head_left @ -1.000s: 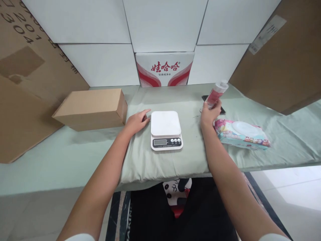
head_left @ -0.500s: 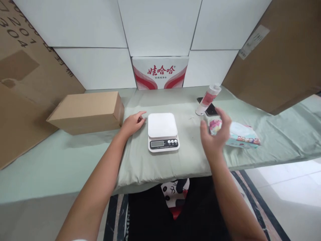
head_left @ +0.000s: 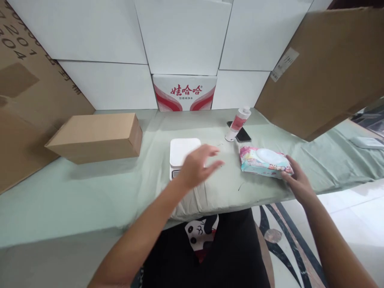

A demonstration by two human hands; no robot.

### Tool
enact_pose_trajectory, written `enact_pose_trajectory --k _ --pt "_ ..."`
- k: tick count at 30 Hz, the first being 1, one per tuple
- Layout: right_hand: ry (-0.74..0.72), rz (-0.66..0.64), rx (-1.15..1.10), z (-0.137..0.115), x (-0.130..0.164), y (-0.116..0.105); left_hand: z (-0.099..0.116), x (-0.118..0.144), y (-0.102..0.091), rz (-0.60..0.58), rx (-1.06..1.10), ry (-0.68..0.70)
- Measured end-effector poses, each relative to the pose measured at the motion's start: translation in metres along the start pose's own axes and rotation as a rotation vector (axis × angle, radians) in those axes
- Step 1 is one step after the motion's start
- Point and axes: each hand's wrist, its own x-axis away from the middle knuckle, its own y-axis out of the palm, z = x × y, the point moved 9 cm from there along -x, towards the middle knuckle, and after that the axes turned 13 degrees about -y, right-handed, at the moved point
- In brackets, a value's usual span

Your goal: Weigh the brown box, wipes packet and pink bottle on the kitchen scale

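Note:
A pack of wet wipes (head_left: 261,166), pink and turquoise with a white lid, lies on the right of the green-clothed table. My right hand (head_left: 297,178) grips its right end, thumb on the near side and fingers behind. Over the white kitchen scale (head_left: 183,148) is my left hand (head_left: 198,166), blurred a little, its thumb and fingers apart and nothing between them. It covers most of the scale's display and buttons.
Behind the wipes, a white bottle with a red label (head_left: 238,123) stands by a black phone (head_left: 243,135). A brown carton (head_left: 96,138) sits at left. White boxes (head_left: 183,36) wall the back, and large cardboard panels (head_left: 324,68) flank the sides.
My left hand has moved right, from beside the scale to over it. My right hand has gone right and taken hold of the wipes' end. The view has shifted slightly to the right.

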Motion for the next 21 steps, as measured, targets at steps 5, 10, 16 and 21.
enact_pose_trajectory --k 5,10,16,21 --pt "0.173 0.054 -0.154 0.010 0.005 0.013 -0.011 -0.023 0.168 -0.649 0.033 -0.383" --pt "0.263 0.138 -0.473 0.023 0.003 0.022 -0.023 -0.043 0.201 -0.653 0.109 -0.374" --pt "0.193 0.248 -0.580 -0.014 0.012 0.053 -0.008 -0.045 0.152 -0.522 0.139 -0.306" --pt "-0.066 0.036 -0.582 -0.106 -0.012 0.121 -0.019 -0.042 0.039 -0.348 0.294 -0.259"
